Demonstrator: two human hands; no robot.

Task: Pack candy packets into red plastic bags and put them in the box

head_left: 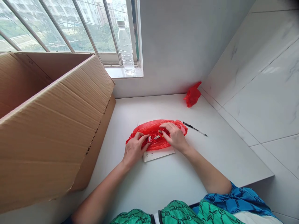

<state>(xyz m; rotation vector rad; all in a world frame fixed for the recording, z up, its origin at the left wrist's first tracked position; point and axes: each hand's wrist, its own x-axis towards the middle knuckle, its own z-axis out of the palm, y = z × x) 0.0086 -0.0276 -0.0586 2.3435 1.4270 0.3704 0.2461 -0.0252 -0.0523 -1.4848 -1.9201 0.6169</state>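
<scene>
A red plastic bag (pixel 144 127) lies spread open on the white table, with several small red wrapped candies (pixel 156 137) in a row on it. My left hand (pixel 135 147) is at the bag's left side, thumb and fingers closed on the candy at the left end of the row. At the other end, my right hand (pixel 175 135) pinches another red-wrapped candy, partly hidden by its fingers. Under the bag's near edge sticks out a white notepad (pixel 160 155) with handwriting on it.
A large open cardboard box (pixel 53 124) stands at the left. To the right of the bag lies a black pen (pixel 195 128). A knotted red bag (pixel 192 95) sits in the back corner by the wall. On the windowsill stands a clear water bottle (pixel 126 46).
</scene>
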